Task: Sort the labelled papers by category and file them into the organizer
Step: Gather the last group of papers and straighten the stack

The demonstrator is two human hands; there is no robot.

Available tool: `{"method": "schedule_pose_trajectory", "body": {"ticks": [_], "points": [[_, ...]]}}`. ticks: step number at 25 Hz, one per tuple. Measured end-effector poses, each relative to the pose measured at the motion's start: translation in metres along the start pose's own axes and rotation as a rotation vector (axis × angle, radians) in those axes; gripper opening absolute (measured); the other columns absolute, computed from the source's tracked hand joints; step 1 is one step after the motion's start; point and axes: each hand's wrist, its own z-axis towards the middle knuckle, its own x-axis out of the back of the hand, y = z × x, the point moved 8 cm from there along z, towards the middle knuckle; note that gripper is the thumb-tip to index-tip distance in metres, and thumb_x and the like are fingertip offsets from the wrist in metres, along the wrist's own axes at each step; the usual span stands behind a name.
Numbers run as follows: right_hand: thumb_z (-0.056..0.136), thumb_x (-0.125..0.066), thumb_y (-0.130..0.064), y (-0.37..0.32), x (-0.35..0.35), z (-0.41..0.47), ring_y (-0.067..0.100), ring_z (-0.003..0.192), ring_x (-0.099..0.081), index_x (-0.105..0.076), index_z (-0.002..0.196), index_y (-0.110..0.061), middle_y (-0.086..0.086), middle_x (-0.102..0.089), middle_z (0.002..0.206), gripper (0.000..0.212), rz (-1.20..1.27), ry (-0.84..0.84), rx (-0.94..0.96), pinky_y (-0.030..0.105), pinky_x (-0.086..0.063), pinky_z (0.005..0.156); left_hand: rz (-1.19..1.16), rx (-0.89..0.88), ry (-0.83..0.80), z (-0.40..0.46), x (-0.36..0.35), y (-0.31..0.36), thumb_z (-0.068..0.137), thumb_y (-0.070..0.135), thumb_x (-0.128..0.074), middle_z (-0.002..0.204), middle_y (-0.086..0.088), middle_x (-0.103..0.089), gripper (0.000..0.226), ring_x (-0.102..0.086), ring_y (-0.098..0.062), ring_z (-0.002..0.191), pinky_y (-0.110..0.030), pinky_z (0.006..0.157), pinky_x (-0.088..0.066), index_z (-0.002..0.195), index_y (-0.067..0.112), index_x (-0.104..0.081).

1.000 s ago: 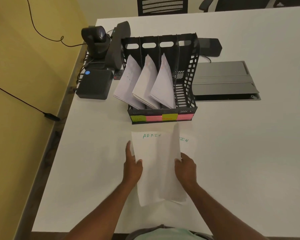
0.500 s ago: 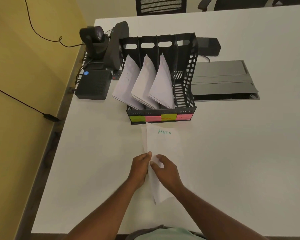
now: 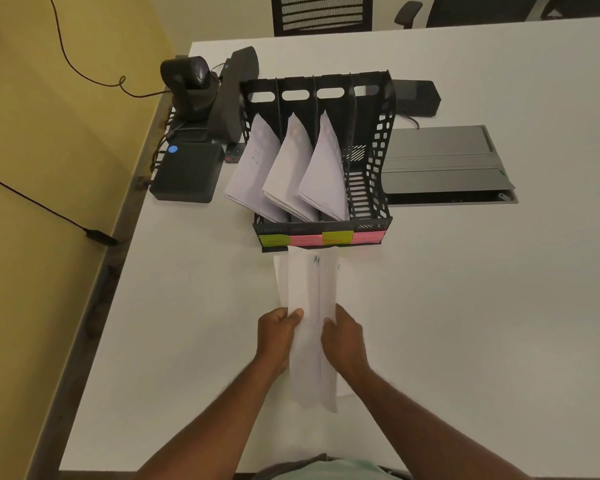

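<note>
Three of the four slots in the black organizer (image 3: 368, 161) already hold leaning stacks of papers (image 3: 284, 174); the 4th, rightmost slot (image 3: 359, 181) looks empty, w/ a pink sticky tag (image 3: 368, 236) on its front lip. I can't read the tags from here.

What's left, as far as I can see: the sheets I'm holding now. My left hand (image 3: 278, 336) grips the left edge of the folded/bunched sheets (image 3: 310, 327), thumb on top. My right hand (image 3: 343, 341) grips the right edge, fingers curled round it. The sheets sit just in front of the organizer, far end nearly touching its base, lifted partly off the white table (image 3: 482, 306). Green lettering starting "A" shows at the top; rest is hidden in the fold. My guess: this is the last batch, bound for the empty slot.

Around: a webcam (image 3: 191, 84) and a black box w/ a blue dot (image 3: 187, 171) left of the organizer, a gray floor-box lid (image 3: 444, 164) set in the table on the right, chairs beyond. Nothing blocks the way to the 4th slot, though the neighbouring stack leans toward it and sheets are floppy, so edges may snag.
</note>
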Motion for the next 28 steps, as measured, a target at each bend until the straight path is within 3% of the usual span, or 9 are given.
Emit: {"method": "schedule_pose_trajectory", "body": {"ticks": [2, 5, 7, 9, 11, 13, 15, 22, 28], "points": [[0.096, -0.048, -0.011, 0.005, 0.026, 0.007, 0.022, 0.101, -0.064, -0.062, 0.127, -0.012, 0.006, -0.069, 0.118, 0.034, 0.005, 0.117, -0.049, 0.023, -0.045, 0.086, 0.122, -0.100, 0.080, 0.005, 0.012, 0.008, 0.089, 0.014, -0.067, 0.103, -0.011, -0.074, 0.019, -0.070, -0.035, 0.096, -0.046, 0.087, -0.058, 0.108, 0.010, -0.068], [0.094, -0.056, -0.016, 0.017, 0.060, 0.019, 0.023, 0.094, -0.065, -0.068, 0.122, -0.012, 0.005, -0.072, 0.111, 0.031, 0.035, 0.174, -0.114, 0.025, -0.047, 0.080, 0.225, -0.230, 0.039, 0.009, 0.023, 0.016, 0.089, 0.001, -0.057, 0.134, 0.007, -0.058, 0.072, -0.061, -0.016, 0.115, -0.038, 0.098, -0.052, 0.144, 0.043, -0.035], [0.094, -0.059, -0.026, 0.020, 0.069, 0.022, 0.022, 0.086, -0.069, -0.073, 0.109, -0.014, 0.003, -0.075, 0.099, 0.024, 0.092, 0.165, -0.144, 0.027, -0.052, 0.072, 0.281, -0.289, -0.008, 0.009, 0.021, 0.022, 0.089, -0.005, -0.050, 0.139, 0.011, -0.055, 0.068, -0.057, -0.010, 0.120, -0.027, 0.102, -0.047, 0.138, 0.043, -0.048], [0.095, -0.059, -0.036, 0.015, 0.062, 0.022, 0.021, 0.076, -0.070, -0.076, 0.089, -0.014, 0.001, -0.075, 0.083, 0.029, 0.175, 0.111, -0.150, 0.025, -0.050, 0.060, 0.279, -0.260, -0.057, 0.004, 0.012, 0.025, 0.091, -0.006, -0.046, 0.130, 0.005, -0.064, 0.052, -0.063, -0.003, 0.100, -0.013, 0.088, -0.049, 0.116, 0.035, -0.067], [0.096, -0.056, -0.044, 0.008, 0.046, 0.018, 0.017, 0.072, -0.071, -0.076, 0.083, -0.016, 0.000, -0.075, 0.079, 0.037, 0.256, 0.024, -0.156, 0.026, -0.053, 0.060, 0.214, -0.223, -0.115, -0.003, -0.001, 0.024, 0.095, 0.003, -0.053, 0.122, 0.005, -0.070, 0.036, -0.067, 0.000, 0.092, -0.015, 0.084, -0.052, 0.105, 0.033, -0.071], [0.097, -0.053, -0.048, 0.004, 0.025, 0.014, 0.018, 0.079, -0.073, -0.076, 0.094, -0.020, -0.001, -0.076, 0.087, 0.036, 0.352, -0.074, -0.176, 0.033, -0.061, 0.068, 0.077, -0.185, -0.197, -0.010, -0.017, 0.019, 0.095, 0.026, -0.063, 0.114, 0.007, -0.074, 0.015, -0.069, -0.009, 0.105, -0.031, 0.095, -0.054, 0.102, 0.032, -0.075], [0.096, -0.052, -0.049, 0.003, 0.013, 0.012, 0.020, 0.085, -0.073, -0.073, 0.105, -0.020, 0.001, -0.076, 0.095, 0.037, 0.404, -0.127, -0.173, 0.037, -0.063, 0.072, -0.012, -0.142, -0.228, -0.016, -0.027, 0.019, 0.093, 0.042, -0.063, 0.105, 0.006, -0.076, 0.018, -0.071, -0.017, 0.101, -0.039, 0.091, -0.057, 0.101, 0.033, -0.076], [0.098, -0.054, -0.036, 0.006, 0.011, 0.019, 0.022, 0.094, -0.070, -0.068, 0.117, -0.015, 0.003, -0.072, 0.108, 0.032, 0.236, -0.071, -0.137, 0.043, -0.059, 0.089, 0.056, -0.123, -0.078, -0.008, -0.014, 0.021, 0.096, 0.026, -0.061, 0.090, -0.007, -0.074, 0.022, -0.069, -0.032, 0.092, -0.046, 0.088, -0.059, 0.080, 0.021, -0.074], [0.089, -0.060, -0.054, -0.006, -0.007, 0.012, 0.017, 0.108, -0.065, -0.052, 0.136, -0.023, -0.004, -0.063, 0.129, 0.057, 0.044, -0.087, -0.045, 0.035, -0.056, 0.093, 0.096, -0.123, -0.018, -0.009, -0.014, 0.022, 0.087, 0.031, -0.071, 0.082, -0.004, -0.076, 0.019, -0.073, -0.027, 0.082, -0.046, 0.078, -0.062, 0.081, 0.013, -0.075]]}}
